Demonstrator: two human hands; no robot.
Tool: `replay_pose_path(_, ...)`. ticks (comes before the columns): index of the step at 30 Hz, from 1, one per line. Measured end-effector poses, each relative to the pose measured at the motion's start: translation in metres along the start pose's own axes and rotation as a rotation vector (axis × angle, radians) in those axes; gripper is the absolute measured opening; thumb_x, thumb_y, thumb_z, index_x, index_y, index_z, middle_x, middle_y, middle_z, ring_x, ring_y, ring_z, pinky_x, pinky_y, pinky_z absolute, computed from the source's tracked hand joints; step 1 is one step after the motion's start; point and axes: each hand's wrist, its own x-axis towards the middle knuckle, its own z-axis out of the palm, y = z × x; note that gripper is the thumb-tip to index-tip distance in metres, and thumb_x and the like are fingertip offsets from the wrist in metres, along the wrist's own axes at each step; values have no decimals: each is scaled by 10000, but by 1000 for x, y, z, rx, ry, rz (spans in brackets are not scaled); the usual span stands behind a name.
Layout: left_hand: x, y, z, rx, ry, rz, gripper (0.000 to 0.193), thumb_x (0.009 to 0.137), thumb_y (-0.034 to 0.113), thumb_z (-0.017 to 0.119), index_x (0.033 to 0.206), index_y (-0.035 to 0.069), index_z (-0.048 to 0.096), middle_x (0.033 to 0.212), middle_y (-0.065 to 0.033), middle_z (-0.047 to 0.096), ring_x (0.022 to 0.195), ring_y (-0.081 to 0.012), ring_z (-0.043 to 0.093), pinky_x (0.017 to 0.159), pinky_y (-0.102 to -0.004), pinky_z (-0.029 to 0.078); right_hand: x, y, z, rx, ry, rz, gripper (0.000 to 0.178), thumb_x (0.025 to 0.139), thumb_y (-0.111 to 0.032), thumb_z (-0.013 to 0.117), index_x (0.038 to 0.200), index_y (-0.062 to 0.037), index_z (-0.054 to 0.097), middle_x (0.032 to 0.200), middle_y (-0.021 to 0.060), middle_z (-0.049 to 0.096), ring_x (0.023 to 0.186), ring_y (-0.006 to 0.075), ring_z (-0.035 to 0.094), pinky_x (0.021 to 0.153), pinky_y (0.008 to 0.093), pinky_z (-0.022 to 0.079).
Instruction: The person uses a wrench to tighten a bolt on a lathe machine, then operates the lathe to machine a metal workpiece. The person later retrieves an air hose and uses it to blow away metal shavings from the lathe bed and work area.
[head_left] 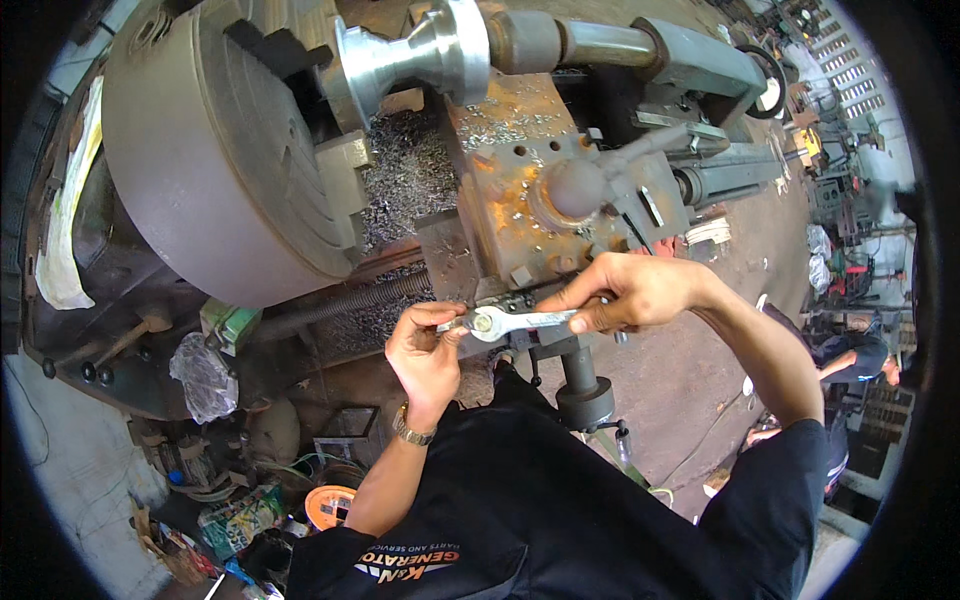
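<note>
My right hand [635,292] grips the shaft of a silver wrench [535,320], held out level in front of my chest. The wrench's head is around or against a small round metal piece [482,323]. From the other side, my left hand [425,355] pinches that small metal piece between thumb and fingers; its exact kind is too small to make out. Both hands are just in front of the rusty lathe carriage [515,215] with its toolpost handle ball [575,188].
A large lathe chuck [215,160] at the left holds a shiny turned workpiece [415,60], supported by the tailstock [690,60]. Metal chips [405,180] lie between chuck and carriage. A clear plastic bag [205,378] hangs at left; other people [850,360] are at far right.
</note>
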Motion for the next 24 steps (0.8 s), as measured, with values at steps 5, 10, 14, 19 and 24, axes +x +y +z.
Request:
replay_pose_path(5,1,1,1,-1,-1,10,222,834,-104,706,958,-10,547,1013,-130,663,942,-172,645,872,-299,534,-9,18,28,-131,286,-291,364,989,-145,576,1330,-16,572,1227,154,679,1096,172,623,968,325,462)
replay_pose_path(10,1,-2,2,-8,14,36,217,828,-127,698,936,-4,555,1001,-122,665,910,-146,634,828,-280,531,-38,22,54,-39,452,-179,355,970,-174,603,1290,-22,606,1223,176,670,1132,232,640,958,352,476)
replay_pose_path(14,1,-2,2,-13,19,39,223,821,-144,693,933,-1,562,991,-114,668,890,-128,625,804,-268,527,-39,25,58,-176,553,-267,334,955,-207,627,1240,-34,645,1141,190,694,1064,273,678,907,376,500)
replay_pose_path(19,3,-2,1,-10,-2,70,235,803,-161,696,931,-7,572,994,-113,672,888,-133,636,811,-268,530,-32,23,43,-303,567,-347,303,940,-175,639,1210,-40,660,1093,197,699,994,286,695,871,381,506)
replay_pose_path(24,3,0,-2,-14,7,-32,244,790,-202,673,930,-23,583,996,-117,673,887,-132,640,802,-262,537,-30,12,36,-315,521,-369,305,924,-130,653,1216,-41,655,1086,199,698,965,287,701,844,373,512)
